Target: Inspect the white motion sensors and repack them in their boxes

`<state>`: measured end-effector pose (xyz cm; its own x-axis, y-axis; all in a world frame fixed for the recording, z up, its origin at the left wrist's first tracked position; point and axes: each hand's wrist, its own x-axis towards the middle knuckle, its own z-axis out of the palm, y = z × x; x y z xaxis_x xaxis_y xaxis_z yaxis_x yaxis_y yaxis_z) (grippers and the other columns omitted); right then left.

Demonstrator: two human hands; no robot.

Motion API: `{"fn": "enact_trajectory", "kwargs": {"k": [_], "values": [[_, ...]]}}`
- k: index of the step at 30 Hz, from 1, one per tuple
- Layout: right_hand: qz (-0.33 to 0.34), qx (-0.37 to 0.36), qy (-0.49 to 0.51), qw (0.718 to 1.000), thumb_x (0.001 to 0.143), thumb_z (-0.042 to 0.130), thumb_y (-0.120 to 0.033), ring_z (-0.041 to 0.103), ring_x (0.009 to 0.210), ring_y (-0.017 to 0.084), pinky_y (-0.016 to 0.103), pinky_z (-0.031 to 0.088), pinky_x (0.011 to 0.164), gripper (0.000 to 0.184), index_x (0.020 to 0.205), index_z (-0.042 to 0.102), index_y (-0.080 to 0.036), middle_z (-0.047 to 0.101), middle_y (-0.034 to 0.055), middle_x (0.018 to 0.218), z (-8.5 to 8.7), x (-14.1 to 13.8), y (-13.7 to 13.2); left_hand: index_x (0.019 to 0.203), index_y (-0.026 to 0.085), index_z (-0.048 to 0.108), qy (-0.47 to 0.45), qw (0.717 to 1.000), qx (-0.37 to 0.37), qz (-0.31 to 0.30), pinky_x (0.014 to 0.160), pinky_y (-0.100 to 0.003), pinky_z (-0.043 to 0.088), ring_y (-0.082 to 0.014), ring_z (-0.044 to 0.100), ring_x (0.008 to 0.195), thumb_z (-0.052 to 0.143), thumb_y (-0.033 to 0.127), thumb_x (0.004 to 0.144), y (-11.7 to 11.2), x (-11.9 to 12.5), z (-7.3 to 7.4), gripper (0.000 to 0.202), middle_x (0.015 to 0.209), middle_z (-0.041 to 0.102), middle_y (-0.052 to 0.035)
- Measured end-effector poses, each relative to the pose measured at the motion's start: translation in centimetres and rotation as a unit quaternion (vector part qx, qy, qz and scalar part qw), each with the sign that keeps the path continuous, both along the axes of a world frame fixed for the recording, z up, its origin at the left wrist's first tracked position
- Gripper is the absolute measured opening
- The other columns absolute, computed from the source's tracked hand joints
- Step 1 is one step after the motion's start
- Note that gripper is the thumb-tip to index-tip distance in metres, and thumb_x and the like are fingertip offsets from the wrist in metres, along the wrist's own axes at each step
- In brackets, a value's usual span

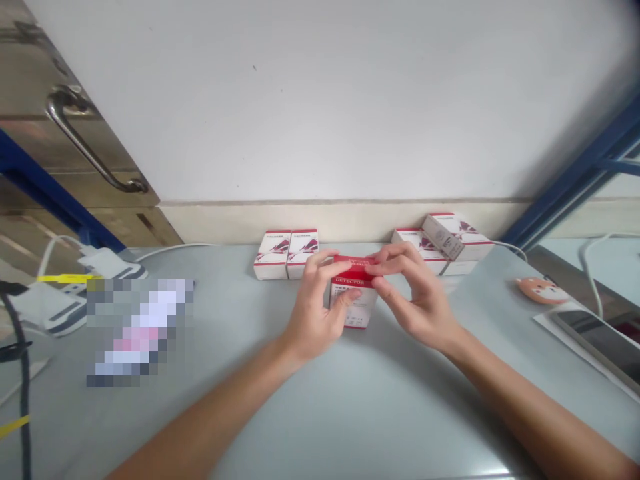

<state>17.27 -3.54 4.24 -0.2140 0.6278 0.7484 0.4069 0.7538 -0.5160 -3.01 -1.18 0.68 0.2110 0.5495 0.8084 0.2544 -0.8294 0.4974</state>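
Observation:
A small red and white box [356, 301] printed with the word DETECTOR stands upright on the pale grey table [320, 413], in the middle. My left hand [315, 313] grips its left side, thumb on the front face and fingers curled over the red top. My right hand [417, 297] comes in from the right, its fingertips pinched on the box's red top flap. Both hands are closed on this one box.
Two like boxes [286, 253] lie side by side by the wall at left of centre; two or three more [443, 243] are piled at the right. An orange animal-shaped item [543, 290] and a tablet [600, 340] lie far right. Cables and white devices [75, 287] sit far left.

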Motion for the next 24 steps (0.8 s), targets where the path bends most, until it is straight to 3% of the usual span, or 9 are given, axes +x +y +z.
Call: {"fn": "enact_trajectory", "kwargs": {"k": [7,9,11,14,17,19,20,22,24], "values": [[-0.028,0.022,0.011,0.999,0.101,0.068,-0.025,0.066,0.112,0.022,0.045,0.059,0.1,0.006,0.106,0.069,-0.025,0.059,0.0086,0.118,-0.9,-0.2,0.8,0.134,0.031,0.054,0.009,1.0,-0.002,0.001,0.115,-0.049,0.05,-0.026,0.055,0.143,0.066,0.028,0.103,1.2,-0.2,-1.0,0.034,0.144,0.057,-0.011],[-0.018,-0.006,-0.013,1.0,0.098,0.072,-0.032,0.064,0.123,0.025,0.046,0.059,0.103,0.031,0.128,0.067,-0.028,0.053,0.013,0.14,-1.7,-0.1,1.0,0.13,0.029,0.056,-0.039,0.999,-0.026,0.012,0.115,-0.046,0.05,-0.0249,0.056,0.142,0.068,0.032,0.102,1.6,-0.1,-1.2,0.031,0.142,0.058,-0.0107],[0.011,-0.069,-0.053,0.996,0.094,0.076,-0.04,0.061,0.133,0.028,0.049,0.058,0.106,0.071,0.158,0.045,-0.031,0.041,0.017,0.162,-2.7,0.1,1.3,0.122,0.026,0.054,-0.118,0.989,-0.081,0.029,0.107,-0.04,0.055,-0.0225,0.063,0.131,0.068,0.039,0.101,2.1,0.0,-1.1,0.028,0.135,0.062,-0.0102],[0.057,-0.177,-0.07,0.98,0.093,0.077,-0.047,0.066,0.129,0.029,0.048,0.061,0.102,0.097,0.17,0.019,-0.031,0.05,0.0173,0.161,-4.2,0.1,1.7,0.113,0.025,0.049,-0.194,0.966,-0.168,0.033,0.087,-0.031,0.059,-0.0176,0.07,0.104,0.068,0.051,0.099,2.7,-0.1,-0.6,0.035,0.115,0.067,-0.0064],[0.03,-0.194,-0.04,0.98,0.09,0.079,-0.05,0.072,0.12,0.028,0.043,0.063,0.095,0.091,0.165,0.033,-0.028,0.063,0.0156,0.15,-4.7,-0.1,1.9,0.112,0.024,0.052,-0.152,0.973,-0.161,0.067,0.095,-0.035,0.056,-0.0199,0.069,0.107,0.065,0.051,0.1,3.4,-1.0,0.1,0.032,0.114,0.068,-0.0072],[-0.023,-0.143,-0.038,0.989,0.088,0.081,-0.052,0.073,0.114,0.028,0.043,0.062,0.093,0.082,0.158,0.046,-0.027,0.066,0.0154,0.146,-4.3,-0.3,1.8,0.109,0.023,0.058,-0.122,0.972,-0.136,0.148,0.11,-0.041,0.049,-0.0237,0.064,0.122,0.062,0.044,0.102,4.3,-2.3,0.5,0.022,0.122,0.067,-0.0098],[-0.051,-0.109,-0.048,0.992,0.088,0.081,-0.052,0.074,0.109,0.028,0.042,0.062,0.09,0.078,0.154,0.051,-0.026,0.069,0.0149,0.143,-4.0,-0.3,1.6,0.106,0.023,0.06,-0.131,0.962,-0.133,0.201,0.116,-0.043,0.045,-0.0252,0.061,0.128,0.06,0.039,0.102,4.9,-3.2,0.5,0.016,0.126,0.066,-0.0106],[-0.1,-0.043,-0.087,0.99,0.088,0.081,-0.053,0.075,0.098,0.026,0.038,0.061,0.081,0.071,0.15,0.055,-0.027,0.074,0.0132,0.132,-3.4,-0.4,1.1,0.108,0.024,0.06,-0.213,0.908,-0.195,0.303,0.121,-0.041,0.039,-0.0257,0.057,0.134,0.06,0.03,0.099,6.1,-4.9,0.4,0.011,0.129,0.065,-0.0104],[-0.14,0.012,-0.136,0.981,0.089,0.079,-0.055,0.075,0.09,0.025,0.035,0.058,0.073,0.068,0.147,0.057,-0.026,0.077,0.0114,0.121,-2.9,-0.6,0.5,0.113,0.023,0.058,-0.231,0.887,-0.242,0.318,0.119,-0.042,0.041,-0.0265,0.059,0.132,0.053,0.027,0.1,7.4,-6.3,-0.2,0.015,0.127,0.066,-0.0112]]}}
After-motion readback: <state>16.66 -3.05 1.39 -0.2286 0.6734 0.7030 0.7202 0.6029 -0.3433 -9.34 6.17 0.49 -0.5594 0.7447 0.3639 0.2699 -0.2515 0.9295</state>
